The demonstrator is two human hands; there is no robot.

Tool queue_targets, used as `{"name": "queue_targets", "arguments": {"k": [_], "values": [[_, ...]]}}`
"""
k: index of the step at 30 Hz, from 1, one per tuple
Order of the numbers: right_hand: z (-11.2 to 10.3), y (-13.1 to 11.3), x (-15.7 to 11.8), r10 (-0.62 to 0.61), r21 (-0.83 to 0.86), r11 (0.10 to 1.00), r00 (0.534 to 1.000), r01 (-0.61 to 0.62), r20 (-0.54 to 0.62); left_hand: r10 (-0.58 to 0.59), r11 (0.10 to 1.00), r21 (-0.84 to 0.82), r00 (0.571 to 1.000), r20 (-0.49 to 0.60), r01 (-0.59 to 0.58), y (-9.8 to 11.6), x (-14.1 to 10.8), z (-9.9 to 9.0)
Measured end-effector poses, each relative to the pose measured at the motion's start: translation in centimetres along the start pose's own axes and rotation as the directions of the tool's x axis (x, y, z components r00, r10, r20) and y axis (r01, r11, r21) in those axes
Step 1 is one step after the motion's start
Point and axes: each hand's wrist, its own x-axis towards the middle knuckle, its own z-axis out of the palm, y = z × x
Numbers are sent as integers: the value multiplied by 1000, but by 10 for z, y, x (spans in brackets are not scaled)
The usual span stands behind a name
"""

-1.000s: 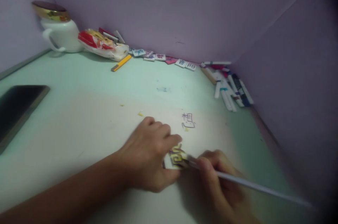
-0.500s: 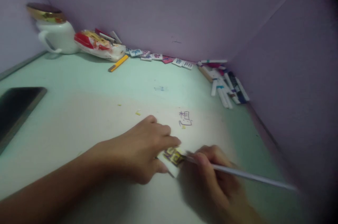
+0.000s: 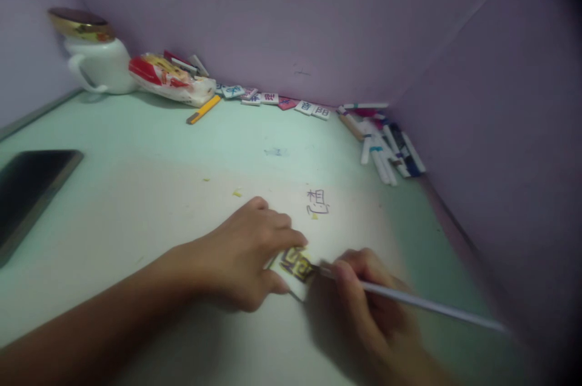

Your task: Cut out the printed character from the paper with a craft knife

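My left hand (image 3: 248, 256) steadies a small white block (image 3: 297, 290) on the table, thumb at its near edge and index finger at its far edge. A yellow and dark carved-looking character (image 3: 296, 263) covers part of the block's top. My right hand (image 3: 375, 298) is closed in a pen grip round a slim pale-handled tool (image 3: 422, 300). The tool's dark tip touches or nearly touches the block's right side; blur hides whether it is a blade or a brush. Just beyond is a character drawn on the table (image 3: 317, 201), with a yellow scrap (image 3: 314, 216) on it.
More yellow scraps (image 3: 237, 192) lie beyond my left hand. A phone (image 3: 34, 192) is at the left. Along the back wall are a white mug (image 3: 102, 65), a red and white packet (image 3: 170, 80), a yellow cutter (image 3: 204, 109), several lettered tiles (image 3: 270, 98) and a marker heap (image 3: 379, 149).
The block and both hands have shifted very slightly within the view, as have the things at the back. Both hands keep their hold, and the tool's tip stays at the block's right side.
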Motion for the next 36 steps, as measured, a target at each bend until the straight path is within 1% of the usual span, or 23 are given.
{"name": "queue_targets", "arguments": {"k": [2, 5, 8, 10, 14, 18, 21, 23, 29, 31, 34, 36], "values": [[2, -2, 1, -6, -6, 1000, 999, 6, -36, -26, 1000, -17, 999, -25, 25, 2, 0, 3], [3, -5, 2, -5, -15, 1000, 998, 4, -66, -62, 998, -12, 993, -102, 61, 6, -1, 8], [3, -5, 2, -2, -5, 1000, 998, 2, -69, -31, 999, 6, 986, -164, 32, 9, -2, 11], [2, -3, 1, -14, 4, 1000, 999, 14, -41, -16, 1000, 14, 986, -164, 18, 9, -2, 13], [0, -3, -1, 2, -20, 1000, 1000, -2, 9, -36, 999, 31, 989, -146, 41, 9, -1, 13], [0, -14, -1, 72, -77, 994, 997, -73, -25, -27, 998, 44, 986, -164, 35, 8, 0, 14], [1, -20, 0, 64, -132, 989, 997, -69, -44, -19, 999, 40, 985, -173, 26, 7, 0, 14], [1, -21, -1, 56, -145, 987, 997, -62, -45, -19, 999, 42, 984, -177, 27, 7, 0, 15], [-2, -8, -10, 67, -44, 997, 995, -70, -72, -33, 998, 45, 983, -178, 42, 7, -1, 15], [-4, -5, -12, 90, -8, 996, 992, -91, -88, -28, 998, 50, 984, -176, 38, 7, 0, 14], [-6, -4, -9, 143, 83, 988, 981, -133, -133, -23, 998, 48, 984, -178, 32, 7, 0, 14], [-6, -2, -7, 144, 163, 979, 982, -122, -126, -7, 999, 29, 984, -176, 12, 6, -1, 14]]}}
